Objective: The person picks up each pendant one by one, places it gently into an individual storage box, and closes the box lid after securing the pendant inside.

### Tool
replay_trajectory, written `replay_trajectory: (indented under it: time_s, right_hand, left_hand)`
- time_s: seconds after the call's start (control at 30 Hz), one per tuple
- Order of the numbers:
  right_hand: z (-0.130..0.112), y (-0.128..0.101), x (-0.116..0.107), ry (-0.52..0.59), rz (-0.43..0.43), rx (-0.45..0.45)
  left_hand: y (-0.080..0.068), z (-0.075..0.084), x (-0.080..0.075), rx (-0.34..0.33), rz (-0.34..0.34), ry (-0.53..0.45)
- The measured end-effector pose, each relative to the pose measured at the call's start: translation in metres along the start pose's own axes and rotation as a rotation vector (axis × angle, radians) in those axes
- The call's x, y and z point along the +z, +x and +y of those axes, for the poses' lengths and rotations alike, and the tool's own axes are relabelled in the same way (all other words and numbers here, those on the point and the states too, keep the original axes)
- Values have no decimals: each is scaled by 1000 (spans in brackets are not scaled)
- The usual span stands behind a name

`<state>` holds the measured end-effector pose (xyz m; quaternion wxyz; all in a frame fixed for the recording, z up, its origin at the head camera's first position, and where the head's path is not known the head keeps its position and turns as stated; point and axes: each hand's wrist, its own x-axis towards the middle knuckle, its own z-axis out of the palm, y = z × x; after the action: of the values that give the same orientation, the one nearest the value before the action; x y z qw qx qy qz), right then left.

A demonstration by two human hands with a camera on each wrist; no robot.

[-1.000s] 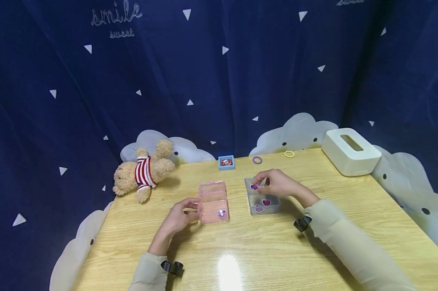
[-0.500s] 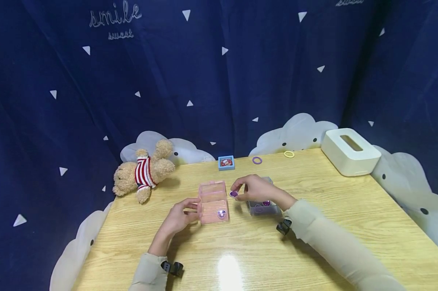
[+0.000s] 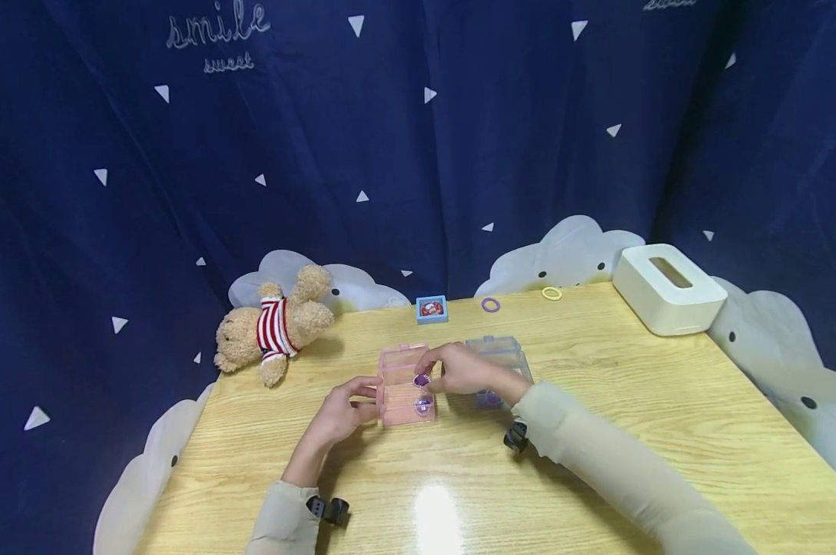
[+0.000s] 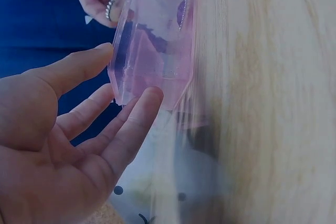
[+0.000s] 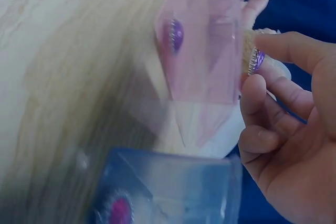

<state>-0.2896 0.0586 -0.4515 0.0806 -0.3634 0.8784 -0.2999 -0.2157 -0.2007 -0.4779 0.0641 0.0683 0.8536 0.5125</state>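
Thumb and forefinger of the right hand (image 3: 463, 370) pinch a purple gem (image 3: 421, 380) over the open pink box (image 3: 399, 415). The left hand (image 3: 342, 412), fingers parted and nearly straight, touches the box's left side. Another gem (image 3: 423, 408) lies inside, near right. Right of it sits a clear bluish box (image 3: 494, 345) containing a magenta gem (image 5: 119, 212); far left lies a teddy bear (image 3: 275, 327).

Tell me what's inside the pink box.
One purple gem lies in the near half of the pink box. In the head view, the right hand, pinching another gem, covers part of the far half; what's behind is hidden.
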Motion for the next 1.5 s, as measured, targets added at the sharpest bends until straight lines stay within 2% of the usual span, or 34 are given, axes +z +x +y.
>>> replay_trajectory:
  time_s: [0.4, 0.5, 0.6, 0.67, 0.73, 1.17, 1.5]
  right_hand:
    - [1, 14, 22, -43, -19, 36]
    - [1, 15, 25, -41, -16, 37]
    - [2, 17, 27, -37, -22, 32]
    - [2, 17, 28, -26, -29, 30]
    - [2, 17, 30, -29, -35, 30]
    - [2, 15, 27, -23, -33, 20]
    - [4, 11, 19, -7, -4, -23]
  left_hand:
    - [1, -2, 0, -1, -4, 11]
    - [-3, 7, 0, -3, -9, -4]
    - [-3, 8, -1, -7, -11, -14]
    - [-3, 7, -2, -11, -17, -9]
    - [1, -2, -1, -11, -14, -11]
    - [1, -5, 0, -23, -15, -41]
    - [2, -5, 2, -9, 6, -6]
